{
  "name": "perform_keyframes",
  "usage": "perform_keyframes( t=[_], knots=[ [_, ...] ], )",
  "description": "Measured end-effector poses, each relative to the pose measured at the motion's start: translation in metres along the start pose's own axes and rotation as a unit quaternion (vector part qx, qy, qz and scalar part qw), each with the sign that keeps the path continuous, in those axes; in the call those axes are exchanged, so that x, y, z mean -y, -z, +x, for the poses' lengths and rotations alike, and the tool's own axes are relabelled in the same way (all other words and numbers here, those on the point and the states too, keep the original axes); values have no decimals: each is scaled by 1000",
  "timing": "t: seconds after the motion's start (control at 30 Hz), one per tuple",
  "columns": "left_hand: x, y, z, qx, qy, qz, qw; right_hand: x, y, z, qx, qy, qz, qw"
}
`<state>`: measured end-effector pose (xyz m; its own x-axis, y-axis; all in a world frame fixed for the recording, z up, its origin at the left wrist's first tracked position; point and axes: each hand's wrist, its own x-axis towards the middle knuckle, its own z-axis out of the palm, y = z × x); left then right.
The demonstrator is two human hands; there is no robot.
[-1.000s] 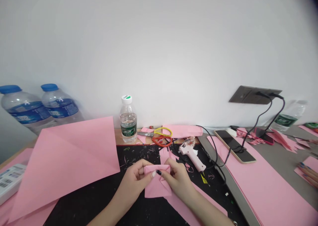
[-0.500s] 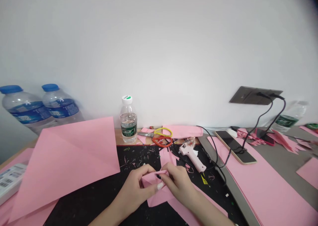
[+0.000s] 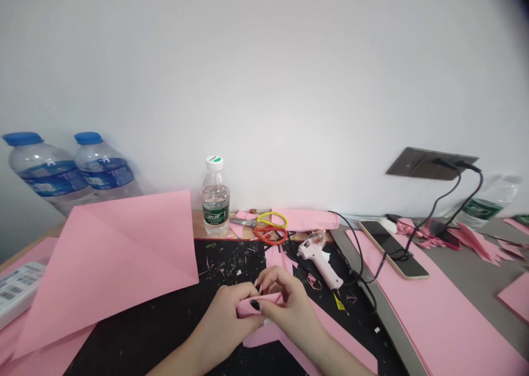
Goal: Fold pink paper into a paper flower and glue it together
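Between my two hands is a piece of folded pink paper point(image 3: 261, 340), its upper part bent over into a rounded fold. My left hand point(image 3: 231, 318) grips its left side, thumb low against the front. On the other side, my right hand point(image 3: 289, 304) pinches the fold, with the dark-nailed thumb pressed on top and the fingers curled behind. Part of the paper is hidden by the fingers. Under my right forearm lies a pink paper strip point(image 3: 351, 345) on the black mat point(image 3: 136, 337).
Scissors point(image 3: 270, 227) and a glue gun point(image 3: 320, 260) with a black cord lie beyond my hands. A water bottle point(image 3: 215, 199) stands by the wall. Large pink sheets point(image 3: 124, 260) spread at left. At right, a phone point(image 3: 394, 249) rests on pink paper below a wall socket point(image 3: 430, 162).
The upper edge of the paper has been folded over into a rounder roll. My right fingers have spread and moved behind it, while the thumb has slid left along the front.
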<state>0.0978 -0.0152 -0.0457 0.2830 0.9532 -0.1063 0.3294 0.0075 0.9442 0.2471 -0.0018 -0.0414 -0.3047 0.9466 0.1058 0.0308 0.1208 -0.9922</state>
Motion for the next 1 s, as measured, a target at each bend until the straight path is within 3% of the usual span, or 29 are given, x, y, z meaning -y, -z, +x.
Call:
perform_keyframes(
  t=[0.13,0.27,0.4,0.63,0.8,0.9,1.0],
  knots=[
    [1,-2,0,-11,-1,3,1000,3,-5,-1,-27,-27,64,997],
    [1,-2,1,-20,12,6,1000,2,-4,0,-24,-9,89,996],
    [-1,0,2,-22,20,-4,1000,-3,2,2,-15,9,73,997],
    [0,4,5,-40,32,-32,998,-9,10,5,-4,-19,60,998],
    [-6,6,4,-5,-21,-97,995,-1,4,2,87,-42,23,995],
    [-7,8,4,19,-48,-117,992,-1,4,2,71,-10,-34,997],
    [-3,9,5,20,-35,-102,994,-2,9,4,55,13,-98,994]
  ],
)
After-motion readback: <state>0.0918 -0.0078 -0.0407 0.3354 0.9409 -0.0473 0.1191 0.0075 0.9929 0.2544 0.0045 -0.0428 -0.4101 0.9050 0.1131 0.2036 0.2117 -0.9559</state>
